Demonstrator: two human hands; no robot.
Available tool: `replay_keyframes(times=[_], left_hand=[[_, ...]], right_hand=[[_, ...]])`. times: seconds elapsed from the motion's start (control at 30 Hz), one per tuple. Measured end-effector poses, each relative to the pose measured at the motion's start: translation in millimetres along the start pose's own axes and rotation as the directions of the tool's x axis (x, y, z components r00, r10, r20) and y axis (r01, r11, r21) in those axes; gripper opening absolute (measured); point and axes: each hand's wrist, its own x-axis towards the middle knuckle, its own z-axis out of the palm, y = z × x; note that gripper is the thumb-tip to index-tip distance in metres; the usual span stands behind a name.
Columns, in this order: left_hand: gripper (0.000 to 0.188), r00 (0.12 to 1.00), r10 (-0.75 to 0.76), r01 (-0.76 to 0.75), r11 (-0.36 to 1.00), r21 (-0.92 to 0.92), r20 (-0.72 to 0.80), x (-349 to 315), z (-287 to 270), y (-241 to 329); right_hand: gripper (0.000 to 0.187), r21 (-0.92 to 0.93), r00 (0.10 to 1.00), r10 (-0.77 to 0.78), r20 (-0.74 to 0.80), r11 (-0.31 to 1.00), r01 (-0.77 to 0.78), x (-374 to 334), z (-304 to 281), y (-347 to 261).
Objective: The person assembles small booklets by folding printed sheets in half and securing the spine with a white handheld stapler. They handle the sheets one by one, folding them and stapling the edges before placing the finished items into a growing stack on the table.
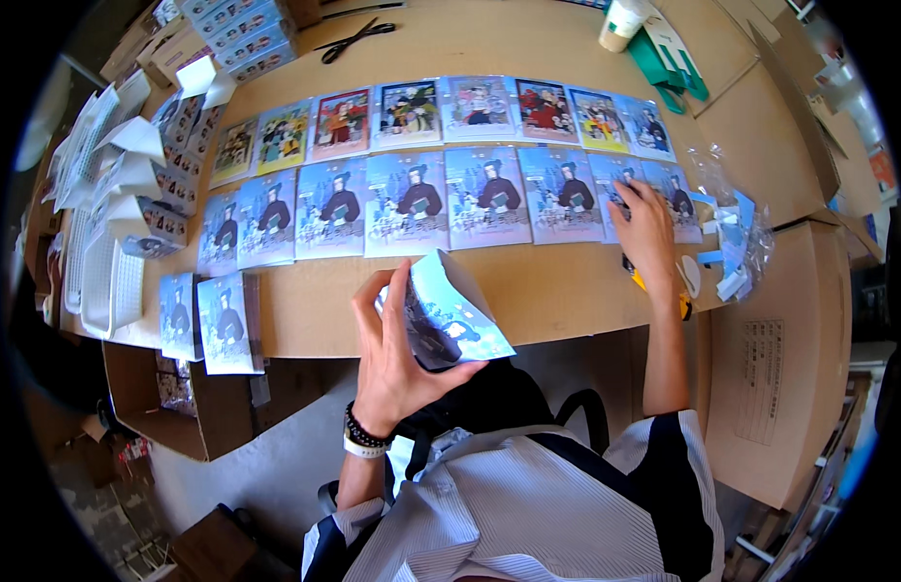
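Observation:
My left hand (397, 364) grips a bent stack of blue printed picture cards (458, 308) in front of the table edge, thumb beneath and fingers along the far side. To the right, my right hand (645, 231) reaches over the front row of cards. Its fingers are apart, with the tips touching one blue card (606, 175) near that row's right end. The front row repeats one design, a dark-clothed figure on blue, as on this card (488, 197). Behind it runs a row of differently coloured picture cards (408, 112).
White plastic baskets (126, 281) and small boxes (174, 184) stand at the left. Two card stacks (227, 325) lie at the near left edge. Scissors (353, 41) and a cup (620, 27) lie farther back. Plastic scraps (737, 242) and a large carton (775, 359) are at the right.

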Motion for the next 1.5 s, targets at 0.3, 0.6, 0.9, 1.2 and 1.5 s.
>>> replay_keyframes(times=[0.3, 0.6, 0.9, 1.2, 1.5], left_hand=[[0.118, 0.957, 0.117, -0.119, 0.993, 0.012, -0.267, -14.2, -3.9, -1.9], [0.119, 0.927, 0.102, -0.136, 0.988, -0.069, -0.36, -18.9, -3.2, -3.0], [0.12, 0.923, 0.074, -0.136, 0.981, -0.141, -0.378, -21.6, -10.3, -10.1], [0.123, 0.927, 0.11, -0.145, 0.987, -0.074, -0.358, -28.1, -24.9, -14.8], [0.116, 0.931, 0.063, -0.113, 0.986, -0.12, -0.36, -35.1, -45.0, -23.5]], right_hand=[[0.03, 0.678, 0.952, -0.305, -0.014, 0.697, 0.233, -28.2, -76.8, -120.3], [0.037, 0.961, 0.871, -0.49, -0.04, 0.22, 0.168, -57.3, -87.2, -177.8], [0.044, 0.969, 0.877, -0.48, -0.028, 0.201, 0.141, -67.3, -87.4, -195.1], [0.046, 0.967, 0.904, -0.417, -0.095, 0.175, 0.183, -77.5, -78.8, -214.8], [0.04, 0.978, 0.927, -0.372, -0.054, 0.169, 0.125, -80.2, -67.8, -239.9]])
